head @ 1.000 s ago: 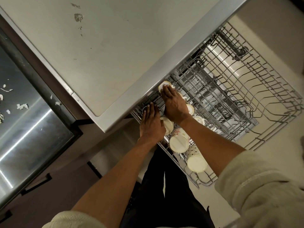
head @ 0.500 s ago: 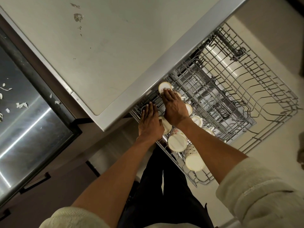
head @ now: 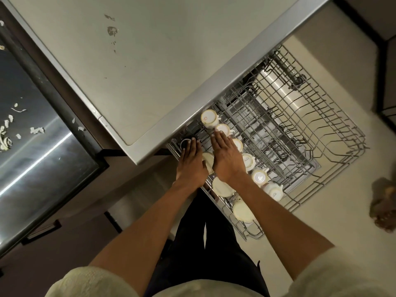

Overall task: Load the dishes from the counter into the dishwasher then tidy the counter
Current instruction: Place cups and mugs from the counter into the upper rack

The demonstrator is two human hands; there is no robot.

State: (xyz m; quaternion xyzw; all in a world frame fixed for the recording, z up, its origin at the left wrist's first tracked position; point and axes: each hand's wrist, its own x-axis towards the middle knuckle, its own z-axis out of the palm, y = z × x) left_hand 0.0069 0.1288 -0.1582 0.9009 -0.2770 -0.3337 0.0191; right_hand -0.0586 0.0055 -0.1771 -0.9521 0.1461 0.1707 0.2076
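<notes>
Cups [head: 259,177] are seen upside down in a row along the near side of the upper rack [head: 304,133], which is pulled out from under the surface [head: 150,67]. The left hand [head: 191,163] is laid flat, fingers straight, over a dark-rimmed cup [head: 184,142] at the rack's corner; nothing is gripped by it. The right hand [head: 227,159] is likewise released, fingers extended, its tips touching a pale cup [head: 222,127] just beside another at the row's far end [head: 209,118]. Larger pale bowls [head: 243,212] are set beneath the forearms (bases up). Scraps [head: 36,130] are scattered on the steel sink [head: 42,159] at left
</notes>
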